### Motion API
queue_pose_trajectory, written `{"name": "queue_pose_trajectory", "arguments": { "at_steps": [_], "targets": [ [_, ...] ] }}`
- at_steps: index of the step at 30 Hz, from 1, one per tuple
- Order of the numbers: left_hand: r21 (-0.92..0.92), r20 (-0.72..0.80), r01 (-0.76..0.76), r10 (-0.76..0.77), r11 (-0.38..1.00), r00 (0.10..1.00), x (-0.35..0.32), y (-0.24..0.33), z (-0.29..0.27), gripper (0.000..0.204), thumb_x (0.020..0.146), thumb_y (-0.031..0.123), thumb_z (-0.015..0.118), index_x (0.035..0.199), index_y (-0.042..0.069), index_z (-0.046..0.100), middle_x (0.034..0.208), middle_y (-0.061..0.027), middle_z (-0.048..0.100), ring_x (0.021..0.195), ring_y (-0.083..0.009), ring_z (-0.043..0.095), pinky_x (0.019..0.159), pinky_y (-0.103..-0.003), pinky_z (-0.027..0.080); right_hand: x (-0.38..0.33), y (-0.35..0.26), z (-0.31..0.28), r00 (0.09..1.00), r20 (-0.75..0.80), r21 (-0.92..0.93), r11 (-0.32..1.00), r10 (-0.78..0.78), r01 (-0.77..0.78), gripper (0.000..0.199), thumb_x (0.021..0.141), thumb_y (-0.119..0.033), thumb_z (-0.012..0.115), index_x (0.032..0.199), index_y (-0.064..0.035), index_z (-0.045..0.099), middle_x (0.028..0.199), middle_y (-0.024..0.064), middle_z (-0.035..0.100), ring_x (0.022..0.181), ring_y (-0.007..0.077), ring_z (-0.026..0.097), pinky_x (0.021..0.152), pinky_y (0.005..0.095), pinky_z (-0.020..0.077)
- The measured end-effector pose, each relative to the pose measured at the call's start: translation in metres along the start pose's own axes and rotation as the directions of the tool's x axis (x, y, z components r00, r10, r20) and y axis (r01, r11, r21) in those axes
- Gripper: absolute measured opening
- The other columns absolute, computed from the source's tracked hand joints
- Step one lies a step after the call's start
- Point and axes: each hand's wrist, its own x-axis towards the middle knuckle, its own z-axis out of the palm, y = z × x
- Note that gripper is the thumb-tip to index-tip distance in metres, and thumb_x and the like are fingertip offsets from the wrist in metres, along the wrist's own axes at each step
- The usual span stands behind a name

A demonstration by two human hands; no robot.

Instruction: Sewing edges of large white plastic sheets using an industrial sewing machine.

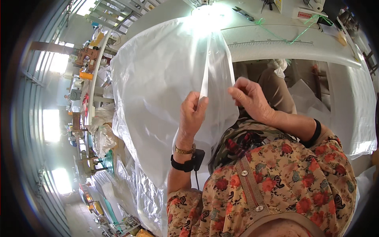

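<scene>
A large, glossy white plastic-like sheet (150,83) runs from the bright lamp at the top down over the front of the worktable toward my lap. My left hand (192,113) pinches a folded strip of it between thumb and fingers. To the right, my right hand (252,98) has its fingers curled and thumb tip against the sheet's right edge, seemingly pinching it. The sheet's far end passes under the glare, where a sewing machine's working area (207,17) is mostly washed out.
The pale worktable (292,49) carries a printed ruler scale along its front. Thread snips (242,14) and loose green thread (276,37) lie on it. More white sheeting (351,106) hangs at the right. Cluttered benches (94,79) and crumpled plastic (103,140) stand at the left.
</scene>
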Motion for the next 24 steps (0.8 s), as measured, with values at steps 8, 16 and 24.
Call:
{"name": "queue_pose_trajectory", "arguments": {
  "at_steps": [8,16,24],
  "targets": [
    [-0.095,0.022,0.041,-0.039,0.995,0.999,0.000,-0.015,0.001,0.019,0.095,0.015,0.058,0.081,0.002,0.054,0.056,0.0082,0.039,0.052,-0.0009,0.030,0.046,-0.022,0.024,-0.008,0.023,0.004,0.887,0.161,-0.172,0.897,0.433,-0.407,0.062,0.089,-0.035,0.068,0.121,0.0146,0.051,0.091,0.0186,0.067,0.058,0.0167,0.064,0.051,0.0268,0.0506],
    [-0.424,-0.020,0.099,-0.119,0.900,0.993,-0.001,0.023,0.012,0.016,0.095,0.015,0.058,0.083,0.005,0.055,0.065,0.0097,0.044,0.055,0.0010,0.032,0.046,-0.020,0.024,-0.002,0.015,0.020,0.906,0.284,-0.061,0.948,0.315,-0.311,0.037,0.091,-0.028,0.063,0.097,0.0089,0.060,0.076,0.0109,0.068,0.052,0.0118,0.059,0.048,0.0241,0.0467],
    [-0.515,0.115,0.258,-0.232,0.818,0.966,-0.012,-0.005,0.028,0.018,0.098,0.017,0.055,0.084,0.006,0.052,0.069,0.0098,0.043,0.061,0.0017,0.034,0.049,-0.018,0.029,-0.016,-0.037,0.023,0.956,0.290,-0.184,0.983,0.045,0.009,0.021,0.091,-0.021,0.061,0.081,-0.0020,0.059,0.063,0.0098,0.062,0.050,0.0175,0.059,0.051,0.0324,0.0477]
  ]
}}
